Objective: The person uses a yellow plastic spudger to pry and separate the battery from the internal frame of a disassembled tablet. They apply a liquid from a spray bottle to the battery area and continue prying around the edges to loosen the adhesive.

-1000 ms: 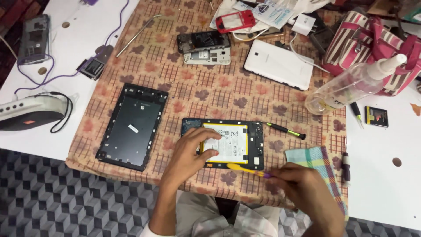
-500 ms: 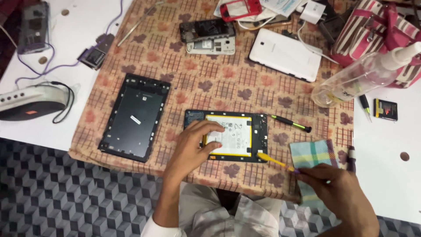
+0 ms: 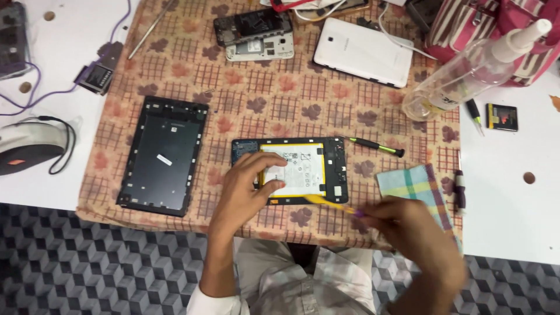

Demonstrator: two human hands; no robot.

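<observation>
Head view: hands on an opened tablet

The opened tablet (image 3: 290, 170) lies on the patterned cloth (image 3: 280, 99) at the table's near edge. The left hand (image 3: 248, 186) presses spread fingers on its battery. The right hand (image 3: 408, 230), fingers closed, grips a yellow pry tool (image 3: 326, 202) at the tablet's lower edge. A black back cover (image 3: 162, 154) lies left; a clear spray bottle (image 3: 472, 67) lies tipped at right.

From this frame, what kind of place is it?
Probably a phone and tablet repair bench. An opened tablet lies under the left hand, a detached back cover beside it, a dismantled phone and small screwdriver on the patterned cloth.
</observation>
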